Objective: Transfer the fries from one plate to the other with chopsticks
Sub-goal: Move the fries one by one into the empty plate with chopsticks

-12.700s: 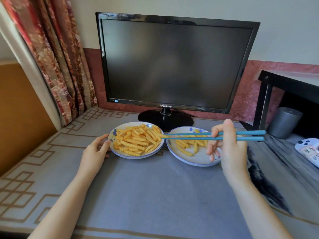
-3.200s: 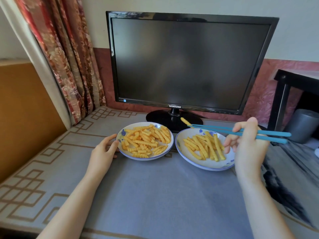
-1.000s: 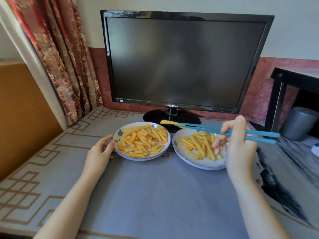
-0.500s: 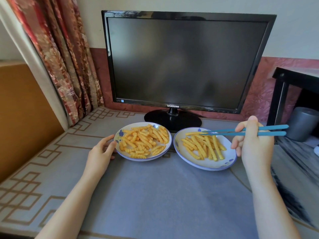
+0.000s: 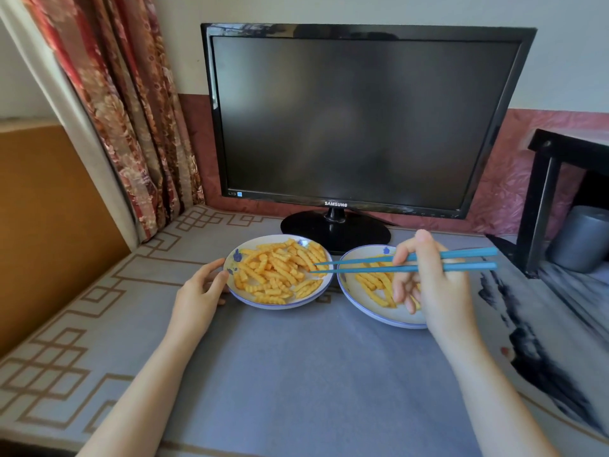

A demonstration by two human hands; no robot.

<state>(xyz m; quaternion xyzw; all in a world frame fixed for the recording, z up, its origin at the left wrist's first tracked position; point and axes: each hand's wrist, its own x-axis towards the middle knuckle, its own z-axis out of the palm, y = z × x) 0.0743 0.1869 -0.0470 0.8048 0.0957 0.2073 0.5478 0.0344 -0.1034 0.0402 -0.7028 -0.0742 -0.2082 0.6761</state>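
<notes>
Two white plates with blue rims stand side by side in front of the monitor. The left plate (image 5: 250,300) holds a heap of crinkle-cut fries (image 5: 276,270). The right plate (image 5: 365,311) holds fewer fries (image 5: 372,285), partly hidden by my right hand (image 5: 431,285). That hand grips blue chopsticks (image 5: 362,263); their tips lie apart over the right edge of the left plate's fries, with nothing between them. My left hand (image 5: 201,291) rests on the cloth, fingers touching the left plate's rim.
A black Samsung monitor (image 5: 356,117) with a round base (image 5: 336,230) stands just behind the plates. A flowered curtain (image 5: 125,110) hangs at the left. A black side table (image 5: 566,179) and a grey cylinder (image 5: 580,239) are at the right. Grey cloth (image 5: 313,374) covers the table.
The right hand has swung left from over the right plate. The fry that the chopsticks carried is gone from their tips, which now reach the left plate. The left hand stayed put.
</notes>
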